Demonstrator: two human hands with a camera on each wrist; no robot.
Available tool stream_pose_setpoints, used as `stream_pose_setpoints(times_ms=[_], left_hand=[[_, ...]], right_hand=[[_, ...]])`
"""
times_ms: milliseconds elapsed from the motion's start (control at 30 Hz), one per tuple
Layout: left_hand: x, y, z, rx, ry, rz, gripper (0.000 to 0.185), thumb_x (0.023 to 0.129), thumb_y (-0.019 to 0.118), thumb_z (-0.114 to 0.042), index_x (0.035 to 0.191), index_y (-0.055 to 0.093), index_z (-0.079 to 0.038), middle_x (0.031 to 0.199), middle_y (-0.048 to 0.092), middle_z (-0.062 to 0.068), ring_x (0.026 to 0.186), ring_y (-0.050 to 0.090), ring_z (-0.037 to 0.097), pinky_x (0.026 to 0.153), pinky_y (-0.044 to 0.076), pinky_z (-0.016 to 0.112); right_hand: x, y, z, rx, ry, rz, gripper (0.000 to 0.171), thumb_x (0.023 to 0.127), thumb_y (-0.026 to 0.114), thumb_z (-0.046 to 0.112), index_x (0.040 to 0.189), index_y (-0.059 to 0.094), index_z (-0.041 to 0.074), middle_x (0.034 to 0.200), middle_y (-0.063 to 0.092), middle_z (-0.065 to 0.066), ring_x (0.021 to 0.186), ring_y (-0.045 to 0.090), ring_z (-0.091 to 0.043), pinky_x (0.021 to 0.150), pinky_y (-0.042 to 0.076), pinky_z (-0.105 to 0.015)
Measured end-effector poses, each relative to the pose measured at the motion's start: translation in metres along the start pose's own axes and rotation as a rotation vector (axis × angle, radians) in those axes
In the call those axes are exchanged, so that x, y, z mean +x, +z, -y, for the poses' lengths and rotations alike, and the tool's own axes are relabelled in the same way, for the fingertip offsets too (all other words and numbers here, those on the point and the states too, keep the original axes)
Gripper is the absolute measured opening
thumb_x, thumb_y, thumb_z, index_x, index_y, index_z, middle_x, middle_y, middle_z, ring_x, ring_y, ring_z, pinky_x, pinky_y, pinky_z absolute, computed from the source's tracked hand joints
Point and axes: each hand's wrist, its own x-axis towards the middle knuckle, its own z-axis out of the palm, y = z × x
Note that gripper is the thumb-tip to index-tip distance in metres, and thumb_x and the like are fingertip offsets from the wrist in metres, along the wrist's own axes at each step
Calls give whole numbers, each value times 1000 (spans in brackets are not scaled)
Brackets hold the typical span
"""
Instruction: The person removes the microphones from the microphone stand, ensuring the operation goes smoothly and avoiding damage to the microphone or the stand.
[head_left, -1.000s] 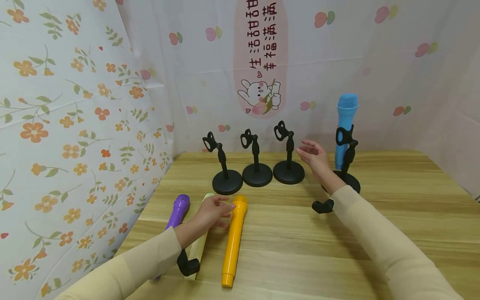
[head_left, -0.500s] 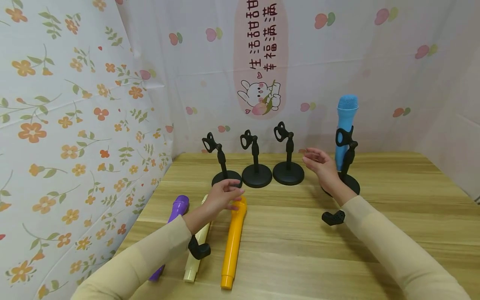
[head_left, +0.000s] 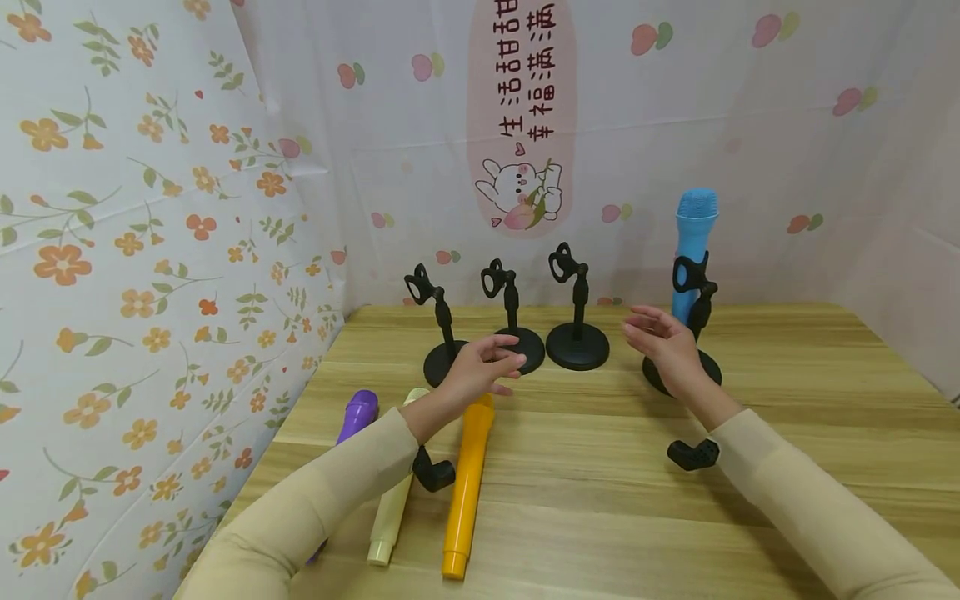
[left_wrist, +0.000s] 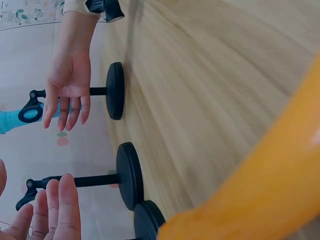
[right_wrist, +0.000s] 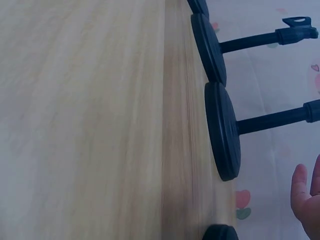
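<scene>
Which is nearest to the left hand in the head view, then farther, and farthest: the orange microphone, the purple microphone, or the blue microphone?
1. The orange microphone lies on the table just below the left hand, head end nearly under it.
2. The purple microphone lies farther out, toward the floral wall.
3. The blue microphone stands clipped in its stand at the far right, beyond the right hand.
</scene>
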Motion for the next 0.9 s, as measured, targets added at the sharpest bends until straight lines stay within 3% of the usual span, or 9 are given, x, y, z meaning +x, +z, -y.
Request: stream_pose_setpoints(times_ms=[167,567,667,900], left_hand=[[12,10,-5,-4,28,20,42,94,66,-16,133,55,-6,108,63,11,101,65,29,75,57,38],[38,33,-18,-4,111,18,42,92,69,-18,132,57,-10,107,65,7,95,66,20,78,57,38],[46,38,-21,-1,129,13,42,92,69,-17,132,58,-10,108,65,7,96,66,21,80,56,42],[62,51,-26,-5,162,-13,42,92,70,-18,131,59,-8,106,64,5,99,66,24,76,57,38]], right_hand=[[-7,-9,3,35,-24,26,33,90,70,13,122,60,16,114,56,-6,99,62,-10,84,51,-20],[-21,-26,2,54,-88,44,30,91,67,6,120,63,14,107,62,-2,95,63,-8,83,52,-22],[-24,-30,2,64,-97,42,29,91,67,5,119,63,13,106,62,-2,94,64,-8,82,52,-23],[-30,-36,4,52,-121,47,29,91,66,3,120,62,8,103,63,-3,93,64,-8,80,53,-21]])
